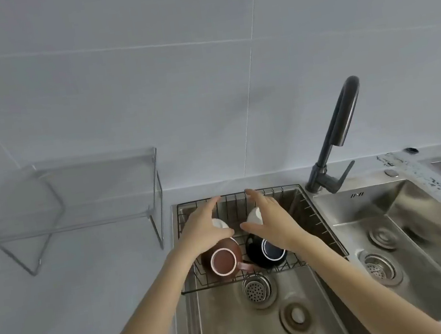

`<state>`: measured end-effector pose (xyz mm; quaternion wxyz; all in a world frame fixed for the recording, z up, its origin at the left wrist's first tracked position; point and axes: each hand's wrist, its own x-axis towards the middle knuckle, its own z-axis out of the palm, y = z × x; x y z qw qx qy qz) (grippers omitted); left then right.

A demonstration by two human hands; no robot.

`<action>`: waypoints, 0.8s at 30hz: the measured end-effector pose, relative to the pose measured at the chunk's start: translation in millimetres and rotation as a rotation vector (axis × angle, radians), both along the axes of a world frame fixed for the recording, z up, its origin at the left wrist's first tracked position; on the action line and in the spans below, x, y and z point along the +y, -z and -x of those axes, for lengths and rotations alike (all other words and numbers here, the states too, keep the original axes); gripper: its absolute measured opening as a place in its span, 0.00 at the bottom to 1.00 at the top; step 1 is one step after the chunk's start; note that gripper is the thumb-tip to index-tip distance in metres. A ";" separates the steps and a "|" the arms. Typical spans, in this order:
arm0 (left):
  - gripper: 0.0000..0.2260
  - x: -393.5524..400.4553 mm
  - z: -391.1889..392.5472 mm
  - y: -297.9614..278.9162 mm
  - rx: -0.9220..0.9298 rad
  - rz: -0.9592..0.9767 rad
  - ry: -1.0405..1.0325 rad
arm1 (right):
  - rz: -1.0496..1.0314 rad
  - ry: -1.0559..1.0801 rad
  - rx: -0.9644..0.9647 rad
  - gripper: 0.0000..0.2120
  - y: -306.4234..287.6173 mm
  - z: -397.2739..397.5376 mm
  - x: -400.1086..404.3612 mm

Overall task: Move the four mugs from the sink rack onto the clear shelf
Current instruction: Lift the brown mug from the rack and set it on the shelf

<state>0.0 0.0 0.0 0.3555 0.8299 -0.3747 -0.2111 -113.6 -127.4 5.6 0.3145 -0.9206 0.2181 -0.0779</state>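
Observation:
A black wire rack (314, 218) spans the back of the left sink basin. In its front row sit a brown mug (222, 260) and a black mug (265, 254), both upside down. Behind them two white mugs show only in part, one (219, 223) under my left hand (206, 228) and one (255, 215) under my right hand (271, 222). Both hands hover over the white mugs with fingers spread; I see no closed grip. The clear shelf (94, 167) stands on the counter to the left, with nothing on it.
A dark tall faucet (334, 136) rises at the back between the two steel basins. The right basin (422, 237) has a drain strainer. Another strainer (256, 289) lies in the left basin in front of the rack. Grey tiled wall behind.

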 end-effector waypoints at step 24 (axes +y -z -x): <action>0.43 10.8 -5.7 114.9 -0.208 -0.219 0.197 | -0.050 -0.027 0.466 0.15 113.3 -19.4 16.5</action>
